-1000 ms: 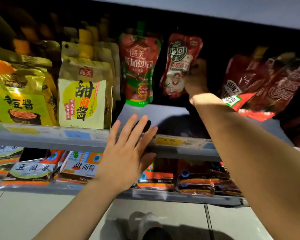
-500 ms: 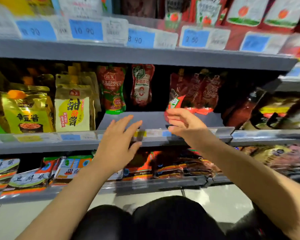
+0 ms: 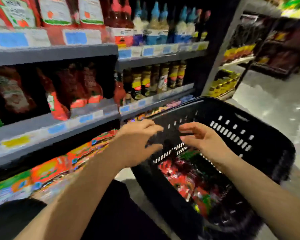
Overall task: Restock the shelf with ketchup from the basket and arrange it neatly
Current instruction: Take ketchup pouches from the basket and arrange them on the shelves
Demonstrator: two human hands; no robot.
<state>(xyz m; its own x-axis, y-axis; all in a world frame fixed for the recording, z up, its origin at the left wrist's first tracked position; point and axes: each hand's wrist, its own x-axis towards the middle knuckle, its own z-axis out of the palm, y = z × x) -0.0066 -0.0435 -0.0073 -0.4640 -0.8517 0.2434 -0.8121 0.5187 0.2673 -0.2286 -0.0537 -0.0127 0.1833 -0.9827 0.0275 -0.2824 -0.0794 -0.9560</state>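
Ketchup pouches [image 3: 185, 177] lie heaped in the black basket [image 3: 270, 149], below both hands. The left hand [image 3: 135, 144] and right hand [image 3: 203, 139] hover over it, fingers loosely spread, holding nothing. Best to take one pouch by its top edge, then stand it in the shelf [image 3: 87, 113] gap. Blur hides the labels and pouch count.

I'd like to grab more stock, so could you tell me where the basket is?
The black basket sits low on the right of the head view, beside the shelves, with both hands above it.
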